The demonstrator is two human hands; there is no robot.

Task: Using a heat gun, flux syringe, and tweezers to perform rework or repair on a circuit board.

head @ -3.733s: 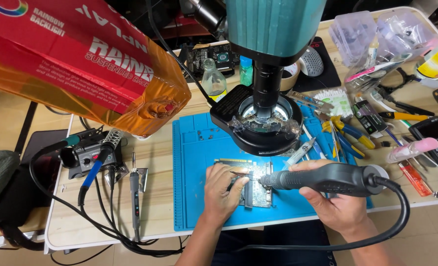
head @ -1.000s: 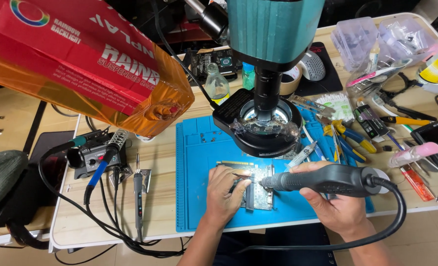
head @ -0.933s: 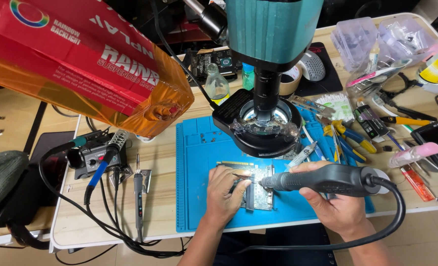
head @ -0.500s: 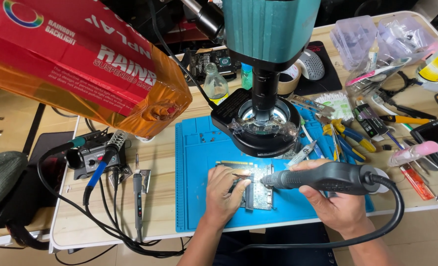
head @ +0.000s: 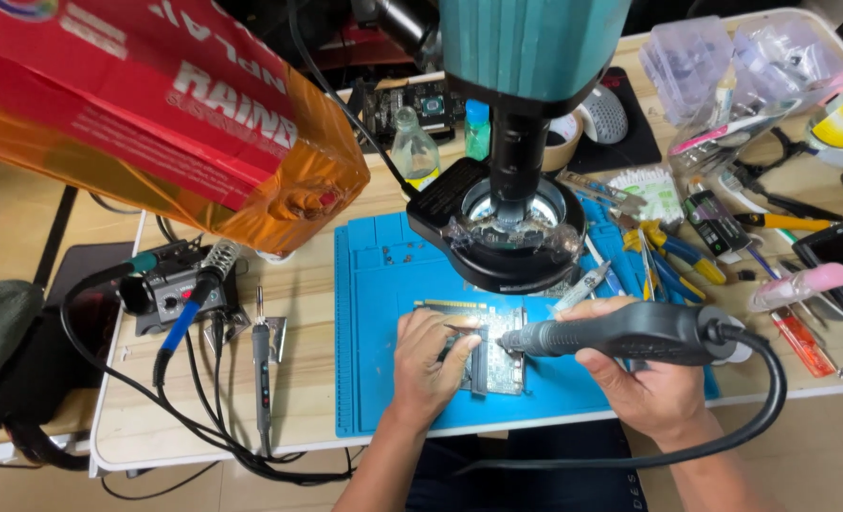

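A small green circuit board [head: 497, 365] lies on the blue work mat [head: 374, 332], under the teal microscope head [head: 525, 57] with its black ring light [head: 511, 232]. My left hand [head: 431, 370] rests on the board's left part and pins it down. My right hand [head: 644, 379] grips a grey corded rotary tool [head: 620, 334] held level, its thin tip touching the board near the middle. The tool's black cable [head: 762, 398] loops off to the right and below the table edge.
A red and orange bag [head: 165, 114] hangs over the left of the table. A soldering iron stand [head: 170, 284] with cables and tweezers [head: 262, 370] sits left of the mat. Pliers, cutters [head: 672, 256], plastic boxes [head: 706, 57] and bottles [head: 414, 147] crowd the right and back.
Both hands and the rotary tool stay in nearly the same place on the board. Only the camera view has shifted slightly.
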